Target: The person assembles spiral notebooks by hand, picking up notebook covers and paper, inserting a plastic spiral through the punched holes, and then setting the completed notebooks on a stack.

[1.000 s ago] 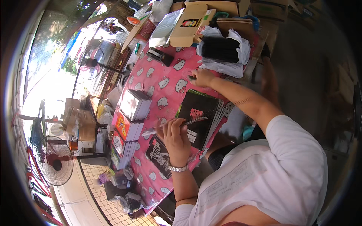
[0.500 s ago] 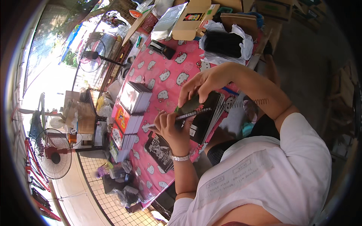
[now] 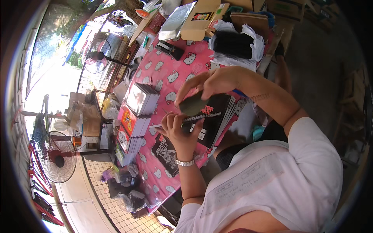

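Note:
My left hand [image 3: 176,130], with a metal-band watch at its wrist, is closed on a notebook [image 3: 200,117] whose edge shows a row of punched holes or binding. Its thumb lies apart from the fingers, along the notebook's near side. My right hand [image 3: 211,85] arches over the far side, fingers bent round a dark olive cover or sheet [image 3: 193,105]. Beneath both hands lies a stack of black notebooks [image 3: 217,126]. A loose spiral coil [image 3: 259,96] shows against my right forearm; what holds it is hidden. A black printed cover [image 3: 165,153] lies by my left wrist.
Stacked notebooks [image 3: 132,124] with coloured covers stand at the table's left. A black tape dispenser [image 3: 169,49], an opened cardboard box [image 3: 202,19] and a white plastic bag of black items [image 3: 235,43] are farther back on the pink cloth [image 3: 171,77]. A fan [image 3: 58,157] stands left.
The olive cover has lifted and bent under my right hand, which has shifted slightly left. The spiral coil now shows against my forearm instead of beyond it. My left hand keeps its hold.

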Action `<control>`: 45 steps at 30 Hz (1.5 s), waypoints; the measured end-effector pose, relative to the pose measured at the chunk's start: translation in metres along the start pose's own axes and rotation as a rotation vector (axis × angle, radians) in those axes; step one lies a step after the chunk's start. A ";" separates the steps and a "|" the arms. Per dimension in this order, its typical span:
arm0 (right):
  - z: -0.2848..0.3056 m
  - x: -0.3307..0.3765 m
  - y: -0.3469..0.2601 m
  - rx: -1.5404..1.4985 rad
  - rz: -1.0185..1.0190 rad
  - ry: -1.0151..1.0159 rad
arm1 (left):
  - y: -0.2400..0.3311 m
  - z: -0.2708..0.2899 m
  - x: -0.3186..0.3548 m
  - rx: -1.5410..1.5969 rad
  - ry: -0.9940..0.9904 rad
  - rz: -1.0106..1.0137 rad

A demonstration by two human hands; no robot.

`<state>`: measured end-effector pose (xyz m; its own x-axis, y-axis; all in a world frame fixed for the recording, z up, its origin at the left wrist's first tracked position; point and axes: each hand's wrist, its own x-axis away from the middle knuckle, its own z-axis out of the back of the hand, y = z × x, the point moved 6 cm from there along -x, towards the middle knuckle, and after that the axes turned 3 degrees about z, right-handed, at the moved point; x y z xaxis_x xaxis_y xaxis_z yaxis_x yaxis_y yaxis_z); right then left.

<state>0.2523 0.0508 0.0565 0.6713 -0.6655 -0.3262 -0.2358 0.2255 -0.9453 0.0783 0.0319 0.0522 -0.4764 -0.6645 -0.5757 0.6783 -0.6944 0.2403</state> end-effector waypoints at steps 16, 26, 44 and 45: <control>0.002 -0.013 0.021 -0.205 -0.082 -0.050 | -0.004 -0.006 0.005 0.092 0.037 0.198; -0.005 -0.031 0.016 -0.299 -0.043 -0.059 | -0.042 0.011 0.006 0.016 -0.006 0.036; 0.009 -0.022 0.015 0.160 -0.143 -0.064 | -0.011 -0.002 -0.008 0.090 -0.004 -0.014; 0.008 -0.019 0.017 0.156 -0.138 -0.060 | -0.011 -0.003 -0.007 0.084 -0.004 -0.021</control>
<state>0.2408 0.0729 0.0470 0.7317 -0.6549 -0.1890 -0.0301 0.2460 -0.9688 0.0755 0.0453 0.0510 -0.4924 -0.6502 -0.5786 0.6184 -0.7291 0.2931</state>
